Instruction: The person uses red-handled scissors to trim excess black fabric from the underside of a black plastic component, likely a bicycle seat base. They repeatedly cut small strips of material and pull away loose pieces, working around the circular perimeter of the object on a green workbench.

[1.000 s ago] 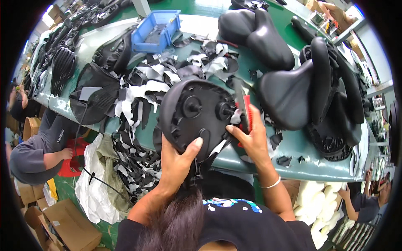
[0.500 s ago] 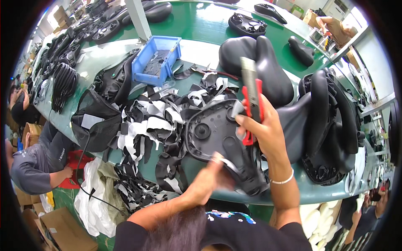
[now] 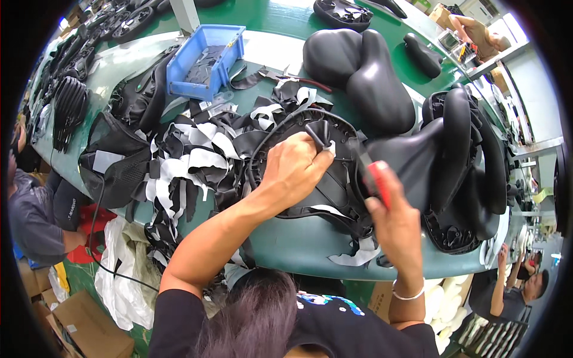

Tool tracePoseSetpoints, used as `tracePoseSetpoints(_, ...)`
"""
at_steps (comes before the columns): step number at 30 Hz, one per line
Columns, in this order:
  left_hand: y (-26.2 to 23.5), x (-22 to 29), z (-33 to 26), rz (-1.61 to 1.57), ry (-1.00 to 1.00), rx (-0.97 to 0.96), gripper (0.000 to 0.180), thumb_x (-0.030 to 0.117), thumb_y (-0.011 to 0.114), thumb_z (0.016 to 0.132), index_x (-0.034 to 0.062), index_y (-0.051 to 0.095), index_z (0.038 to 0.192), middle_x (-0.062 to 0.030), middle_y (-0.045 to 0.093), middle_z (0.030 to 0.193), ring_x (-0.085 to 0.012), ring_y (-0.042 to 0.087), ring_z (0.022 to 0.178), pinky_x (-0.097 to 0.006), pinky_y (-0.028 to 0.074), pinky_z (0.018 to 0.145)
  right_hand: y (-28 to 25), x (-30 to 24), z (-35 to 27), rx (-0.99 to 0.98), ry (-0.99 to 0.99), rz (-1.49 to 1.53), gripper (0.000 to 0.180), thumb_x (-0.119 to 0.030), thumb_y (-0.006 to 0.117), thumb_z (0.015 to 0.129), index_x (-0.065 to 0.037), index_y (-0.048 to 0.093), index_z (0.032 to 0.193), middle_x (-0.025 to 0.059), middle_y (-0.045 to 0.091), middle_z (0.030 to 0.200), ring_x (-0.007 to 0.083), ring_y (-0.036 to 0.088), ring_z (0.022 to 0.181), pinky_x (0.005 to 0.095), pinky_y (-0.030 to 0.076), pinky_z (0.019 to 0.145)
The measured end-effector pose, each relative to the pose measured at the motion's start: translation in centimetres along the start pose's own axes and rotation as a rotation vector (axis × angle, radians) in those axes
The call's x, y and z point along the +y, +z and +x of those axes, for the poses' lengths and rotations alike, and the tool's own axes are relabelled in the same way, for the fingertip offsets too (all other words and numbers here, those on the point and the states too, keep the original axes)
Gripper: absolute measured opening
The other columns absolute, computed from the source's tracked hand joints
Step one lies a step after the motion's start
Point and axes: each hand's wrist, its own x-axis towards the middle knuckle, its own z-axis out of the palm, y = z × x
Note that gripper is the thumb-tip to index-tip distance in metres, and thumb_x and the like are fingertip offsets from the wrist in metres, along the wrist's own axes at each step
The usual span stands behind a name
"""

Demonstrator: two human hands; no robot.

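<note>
An upturned black saddle (image 3: 310, 194) lies on the table in front of me, its hollow underside and rim showing. My left hand (image 3: 295, 170) reaches over it, fingers closed on a flap of black cover material (image 3: 321, 132) with a pale backing at the rim. To the right of the saddle, my right hand (image 3: 395, 224) is wrapped round a red-handled utility knife (image 3: 379, 182). The knife's grey front end points up and left, beside the saddle's right rim, and is smeared by motion. A cut strip (image 3: 358, 253) hangs by the saddle's near end.
Black and white offcuts (image 3: 197, 158) are heaped left of the saddle. Behind them stands a blue bin (image 3: 206, 65). Finished black saddles (image 3: 382, 83) sit behind and to the right, with more stacked (image 3: 459, 161) at far right. A co-worker (image 3: 39, 209) is at the left.
My left hand has moved from the saddle's near edge up to its far rim and gripped the flap. My right hand has lowered the knife, and the saddle has turned.
</note>
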Motion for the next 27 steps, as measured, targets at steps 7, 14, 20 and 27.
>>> tracePoseSetpoints(7, -3.4, -5.8, -0.2, -1.324, -0.096, 0.354, 0.043, 0.041, 0.044, 0.098, 0.0113, 0.044, 0.067, 0.0012, 0.041, 0.066, -0.0121, 0.04, 0.062, -0.027, 0.034, 0.059, 2.0, 1.5, -4.2, 0.01, 0.003, 0.028, 0.049, -0.013, 0.067, 0.084, -0.006, 0.051, 0.13, 0.0179, 0.064, 0.086, 0.0357, 0.062, 0.068, 0.041, 0.049, 0.059)
tracePoseSetpoints(14, -5.4, -6.2, 2.3, -0.94, -0.211, 0.442, 0.048, 0.052, 0.048, 0.095, 0.0094, 0.054, 0.073, -0.0017, 0.055, 0.066, -0.0106, 0.049, 0.061, -0.023, 0.037, 0.059, 3.3, 1.5, 4.4, -0.064, 0.132, 0.146, 0.027, -0.011, 0.067, 0.078, -0.004, 0.05, 0.097, 0.012, 0.06, 0.071, 0.0325, 0.061, 0.064, 0.0365, 0.047, 0.059)
tracePoseSetpoints(20, -5.0, -8.0, 4.4, -1.075, -0.159, 0.482, 0.045, 0.046, 0.048, 0.097, 0.0103, 0.051, 0.069, -0.0007, 0.049, 0.062, -0.0106, 0.047, 0.058, -0.024, 0.035, 0.056, 2.5, 2.3, 8.4, -0.116, 0.271, 0.293, 0.026, -0.009, 0.063, 0.078, -0.004, 0.049, 0.099, 0.007, 0.052, 0.064, 0.0149, 0.053, 0.053, 0.0313, 0.042, 0.052)
tracePoseSetpoints(27, -3.7, -9.5, 3.7, -0.652, -0.188, 0.462, 0.044, 0.039, 0.053, 0.097, 0.0071, 0.049, 0.067, 0.0017, 0.048, 0.062, -0.0057, 0.04, 0.059, -0.023, 0.033, 0.055, -2.2, 3.6, 29.9, -0.122, 0.273, 0.831, 0.016, -0.012, 0.06, 0.087, -0.004, 0.053, 0.098, 0.0032, 0.052, 0.066, 0.0127, 0.054, 0.051, 0.0275, 0.047, 0.045)
